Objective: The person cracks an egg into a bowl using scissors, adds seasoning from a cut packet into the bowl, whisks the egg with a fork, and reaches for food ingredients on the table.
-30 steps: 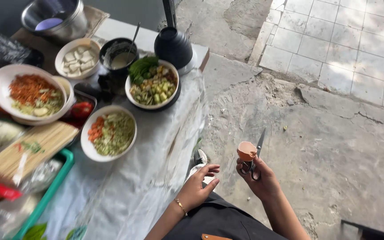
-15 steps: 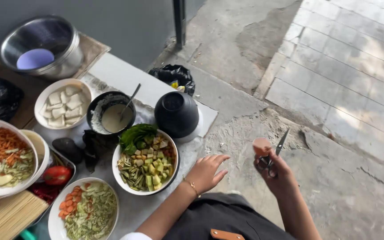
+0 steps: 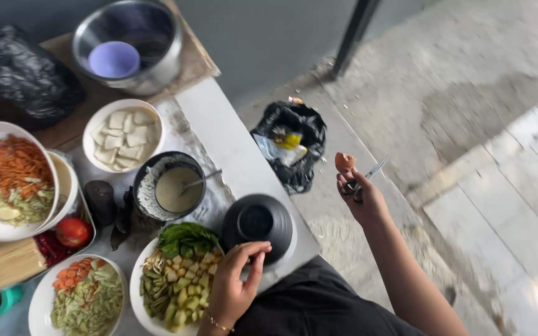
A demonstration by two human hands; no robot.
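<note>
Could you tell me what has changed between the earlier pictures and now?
The right hand, holding the brown eggshell half and metal scissors, has swung towards the black rubbish bag. The left hand moved onto the white bowl of chopped vegetables. Its grip is unchanged.

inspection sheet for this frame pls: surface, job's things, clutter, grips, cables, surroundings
Surface: table covered with a pale sheet, crowded with bowls.
Job's things: eggshell and scissors, both in the right hand, out past the table edge.
Clutter: bowl of chopped vegetables, upturned black bowl, black bowl of batter with spoon, bowl of white cubes, steel pot, tomato.
Grips: left hand rests at the vegetable bowl's rim, empty.
Cables: nothing seen.
Surroundings: black rubbish bag on cracked concrete, below the raised eggshell.
</note>
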